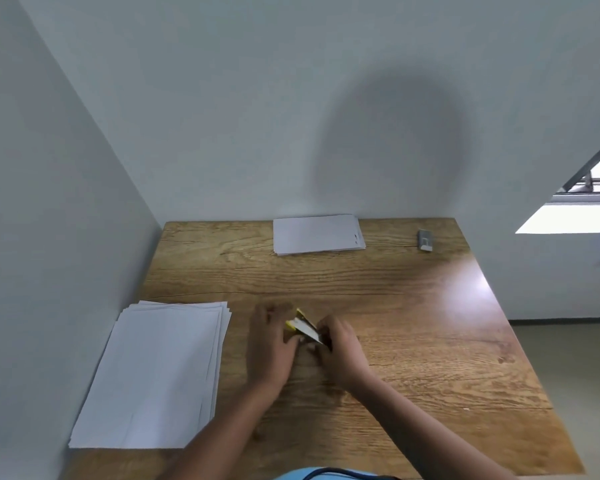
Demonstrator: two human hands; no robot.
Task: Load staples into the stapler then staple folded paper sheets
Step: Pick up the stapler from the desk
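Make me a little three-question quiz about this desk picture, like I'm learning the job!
1. True or false: both hands are on the yellow stapler.
2. Which paper pile is nearer the person? A) the flat stack at the left edge B) the folded stack by the wall
3. What small thing lies in the table's far right corner?

Key: 1 true: left hand and right hand hold it. 2 A. 3 a small grey box, too small to identify.

My left hand (270, 344) and right hand (340, 348) grip the yellow stapler (303, 326) over the wooden table (413, 323), beside the paper stack (156, 372).
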